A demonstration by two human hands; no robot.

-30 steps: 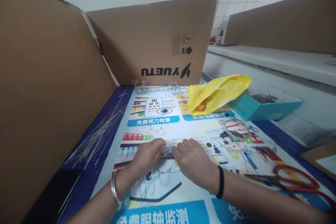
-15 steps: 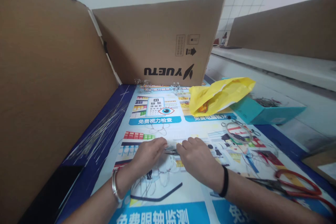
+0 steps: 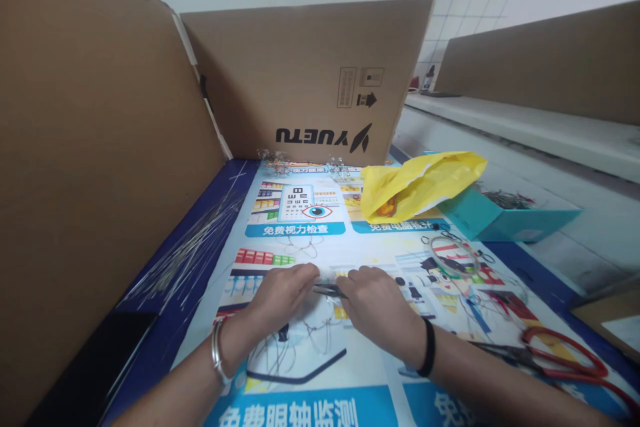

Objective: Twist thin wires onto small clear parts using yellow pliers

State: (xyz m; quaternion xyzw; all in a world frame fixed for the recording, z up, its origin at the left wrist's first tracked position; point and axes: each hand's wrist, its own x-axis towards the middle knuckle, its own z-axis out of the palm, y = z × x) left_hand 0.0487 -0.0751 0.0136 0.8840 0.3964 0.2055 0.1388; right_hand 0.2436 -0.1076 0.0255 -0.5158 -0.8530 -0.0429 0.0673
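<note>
My left hand, with a silver bangle at the wrist, is closed in a pinch on thin wire, mostly covered by the fingers. My right hand, a black band on its wrist, is wrapped round a pair of pliers. The metal jaws point left and meet my left fingertips; the handles are hidden in my palm. Below the hands, thin wire loops lie over the printed sheet. A dark bent strip rests nearer to me.
Red-handled scissors lie at the right, near a wire coil. Behind are a yellow bag and a teal box of wire pieces. Straight wires lie left, beside a cardboard wall. Another cardboard panel stands at the back.
Both hands stay almost in place, the pliers' jaws still at the left fingertips. The right-hand fingers shift slightly; the whole view moves a little.
</note>
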